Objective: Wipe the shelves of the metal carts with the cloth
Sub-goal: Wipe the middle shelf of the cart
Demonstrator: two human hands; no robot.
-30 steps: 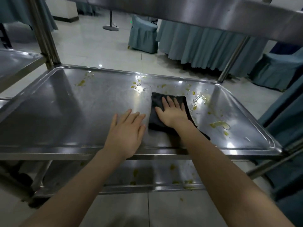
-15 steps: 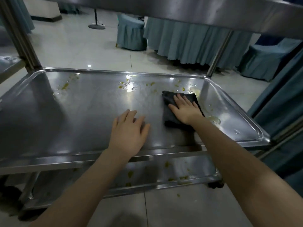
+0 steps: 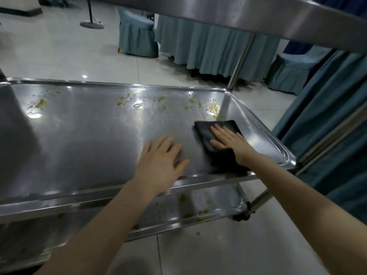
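The right hand lies flat, fingers spread, pressing the cloth onto the middle shelf near its right end; its grip is not closed around the cloth, only laid on top. The left hand rests open and empty on bare metal just left of the cloth. The steel around and under both hands looks clean, so the near half seems done. Beyond the right hand, yellow-green spots sit along the far edge, with more far off to the left. The lower shelf, below the hands, carries similar spots and looks untouched. Most of the job remains.
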